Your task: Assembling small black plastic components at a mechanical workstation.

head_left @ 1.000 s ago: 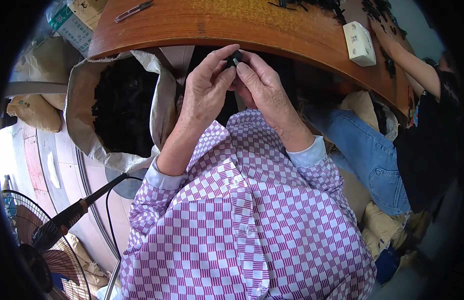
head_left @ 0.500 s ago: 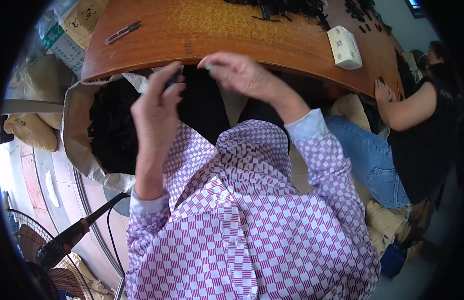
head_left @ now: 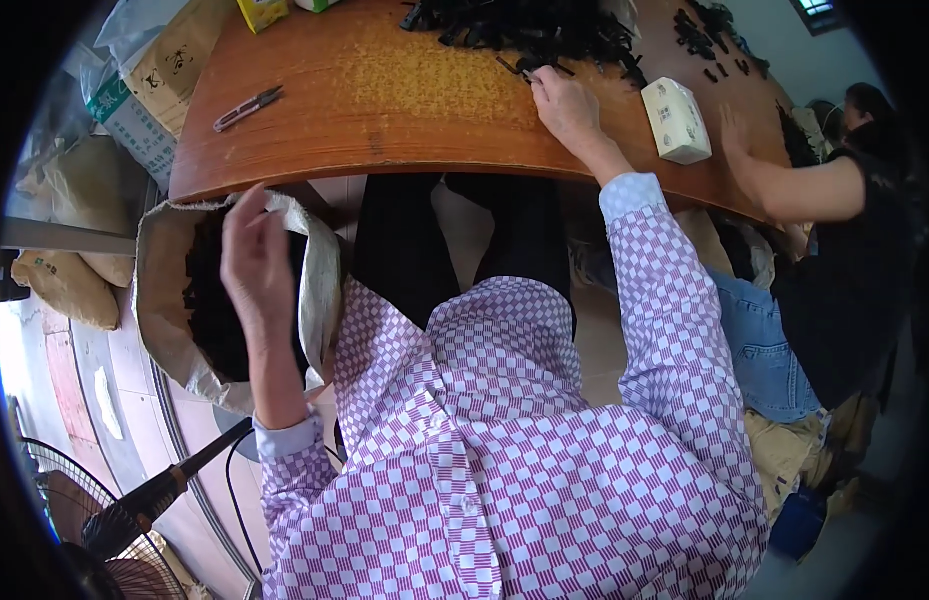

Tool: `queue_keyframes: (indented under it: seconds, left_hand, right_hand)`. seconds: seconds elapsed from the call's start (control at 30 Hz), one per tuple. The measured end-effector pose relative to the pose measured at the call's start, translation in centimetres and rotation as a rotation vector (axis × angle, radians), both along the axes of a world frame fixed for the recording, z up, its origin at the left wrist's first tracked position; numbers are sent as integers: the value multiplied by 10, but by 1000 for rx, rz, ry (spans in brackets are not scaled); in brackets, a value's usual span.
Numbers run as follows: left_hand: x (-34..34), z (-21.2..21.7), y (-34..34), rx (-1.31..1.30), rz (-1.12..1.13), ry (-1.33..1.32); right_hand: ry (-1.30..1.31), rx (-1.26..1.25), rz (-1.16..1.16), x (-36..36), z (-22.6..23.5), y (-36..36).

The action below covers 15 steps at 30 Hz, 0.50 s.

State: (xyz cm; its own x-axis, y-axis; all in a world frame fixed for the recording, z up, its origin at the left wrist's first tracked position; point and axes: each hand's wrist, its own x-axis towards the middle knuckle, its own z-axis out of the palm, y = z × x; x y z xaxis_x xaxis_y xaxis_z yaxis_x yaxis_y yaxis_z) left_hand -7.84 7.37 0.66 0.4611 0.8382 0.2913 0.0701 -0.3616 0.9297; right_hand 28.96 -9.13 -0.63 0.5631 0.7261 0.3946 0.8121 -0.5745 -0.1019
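My left hand (head_left: 256, 270) is over a white woven sack (head_left: 322, 285), its fingers loosely stretched and partly blurred, with nothing visible in them. Inside the sack lies a mass of small black pieces (head_left: 212, 300). On the wooden table (head_left: 384, 110), my right hand (head_left: 569, 110) reaches to the near edge of a pile of black strip-like plastic pieces (head_left: 524, 25). Its thumb and forefinger are pinched on one black strip (head_left: 508, 67) there. The exact grip is too small to see well.
A utility knife (head_left: 247, 108) lies on the table's left. To the right are a tissue pack (head_left: 676, 120) and more black pieces (head_left: 696, 40). Another person (head_left: 834, 250) works at the right end. Bags (head_left: 69, 285) and a fan (head_left: 84, 520) stand at left.
My right hand has gone from the table's front edge forward and right to the pile. My left hand has moved left and down over the sack. The view has shifted slightly.
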Motion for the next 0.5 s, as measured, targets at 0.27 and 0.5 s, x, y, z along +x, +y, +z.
queue_keyframes:
  seconds: [0.27,0.5]
  left_hand:
    - [94,22,-63,-914,-652,-257]
    - [93,-2,-76,-1173,-694,-484]
  right_hand:
    - [256,354,305,-130,27,-11]
    - [375,468,426,-185,16,-34]
